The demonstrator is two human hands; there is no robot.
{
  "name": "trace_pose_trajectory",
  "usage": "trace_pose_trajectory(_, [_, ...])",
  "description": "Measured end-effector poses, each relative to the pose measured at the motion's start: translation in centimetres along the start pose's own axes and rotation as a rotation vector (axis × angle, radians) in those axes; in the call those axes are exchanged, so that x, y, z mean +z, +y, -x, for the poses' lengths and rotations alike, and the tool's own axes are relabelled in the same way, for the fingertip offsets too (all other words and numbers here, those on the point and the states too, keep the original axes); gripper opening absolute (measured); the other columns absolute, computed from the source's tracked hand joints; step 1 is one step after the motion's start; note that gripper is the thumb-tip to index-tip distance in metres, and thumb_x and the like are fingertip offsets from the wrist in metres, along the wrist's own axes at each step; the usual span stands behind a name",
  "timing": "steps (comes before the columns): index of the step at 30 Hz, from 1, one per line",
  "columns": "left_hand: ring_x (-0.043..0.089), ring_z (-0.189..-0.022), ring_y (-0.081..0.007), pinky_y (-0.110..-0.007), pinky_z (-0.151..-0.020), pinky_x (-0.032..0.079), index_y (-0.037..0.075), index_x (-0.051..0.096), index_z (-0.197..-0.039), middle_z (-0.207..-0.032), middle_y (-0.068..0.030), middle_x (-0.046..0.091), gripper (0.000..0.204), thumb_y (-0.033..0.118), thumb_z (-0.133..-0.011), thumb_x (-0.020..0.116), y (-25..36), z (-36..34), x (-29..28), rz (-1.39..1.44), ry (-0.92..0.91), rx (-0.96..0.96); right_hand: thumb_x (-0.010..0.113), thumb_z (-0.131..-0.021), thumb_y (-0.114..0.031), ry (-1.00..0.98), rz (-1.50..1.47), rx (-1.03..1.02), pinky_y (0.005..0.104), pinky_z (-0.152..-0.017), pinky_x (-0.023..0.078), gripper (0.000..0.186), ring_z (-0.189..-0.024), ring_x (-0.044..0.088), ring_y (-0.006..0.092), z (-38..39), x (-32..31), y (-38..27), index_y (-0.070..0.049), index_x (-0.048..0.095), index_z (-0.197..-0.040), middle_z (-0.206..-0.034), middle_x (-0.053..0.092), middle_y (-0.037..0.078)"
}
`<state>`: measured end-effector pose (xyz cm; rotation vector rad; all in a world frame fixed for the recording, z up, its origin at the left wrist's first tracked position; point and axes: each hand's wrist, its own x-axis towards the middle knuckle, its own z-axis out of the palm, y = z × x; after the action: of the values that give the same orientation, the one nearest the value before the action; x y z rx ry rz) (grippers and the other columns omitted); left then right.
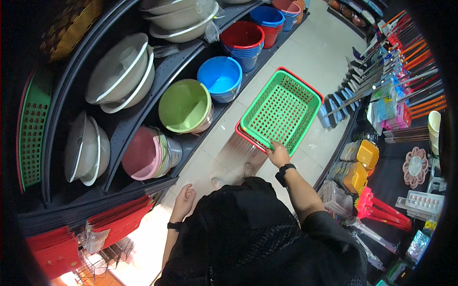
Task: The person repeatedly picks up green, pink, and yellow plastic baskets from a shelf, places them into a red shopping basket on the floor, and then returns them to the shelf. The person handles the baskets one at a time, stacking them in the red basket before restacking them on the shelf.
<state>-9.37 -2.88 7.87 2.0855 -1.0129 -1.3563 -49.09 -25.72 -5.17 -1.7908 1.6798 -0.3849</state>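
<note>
My right hand (278, 155) is closed round the near rim of a green plastic shopping basket (305, 131), where its handle seems to lie along the edge. A red basket (248, 138) sits nested under the green one, its rim showing at the edges. Through the slotted green floor I see red, and nothing lies inside. My left hand (184, 201) hangs low by my side near the shelf end, fingers loosely bent and holding nothing.
Buckets line the lower left shelf: pink (142, 155), green (185, 107), blue (219, 78) and red (242, 35). Pale basins (119, 71) stand above. On the right hang mops and brushes (372, 86), yellow containers (367, 155) and pink dusters (381, 209). Red packets (119, 221) are at lower left.
</note>
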Motion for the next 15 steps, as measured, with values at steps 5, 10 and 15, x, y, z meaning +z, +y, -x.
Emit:
trace_pose_trajectory(5, [0.066,-0.102,-0.0147,-0.029,-0.091,0.052,0.003,0.054,-0.142,-0.115,-0.0094,0.068,0.046,0.025,-0.103,0.066,2.3,0.1,1.6,-0.009,-0.008,-0.021,0.069,-0.089,-0.026,-0.188,0.108,0.112,0.0496,-0.098,0.053,0.047,-0.110,0.067,0.0436,-1.1,0.5,1.8,-0.001,0.064,-0.129,-0.123,0.067,0.028])
trace_pose_trajectory(10, [0.066,-0.101,-0.0146,-0.026,-0.091,0.052,0.002,0.053,-0.142,-0.115,-0.0092,0.067,0.041,0.018,-0.105,0.062,-0.6,-0.2,3.3,0.073,-0.051,-0.017,0.062,-0.096,-0.035,-0.296,0.144,0.067,0.0522,-0.095,0.053,0.045,-0.108,0.067,0.0438,-1.2,-0.4,2.5,-0.003,0.063,-0.127,-0.119,0.068,0.027])
trace_pose_trajectory(15, [0.067,-0.103,-0.0169,-0.028,-0.093,0.053,0.001,0.052,-0.141,-0.115,-0.0093,0.067,0.036,0.010,-0.106,0.059,-3.6,-0.7,5.3,0.173,-0.095,0.024,0.061,-0.098,-0.035,-0.246,0.176,-0.051,0.0544,-0.085,0.054,0.037,-0.097,0.069,0.0439,-0.9,-1.3,2.1,-0.003,0.066,-0.117,-0.104,0.072,0.027])
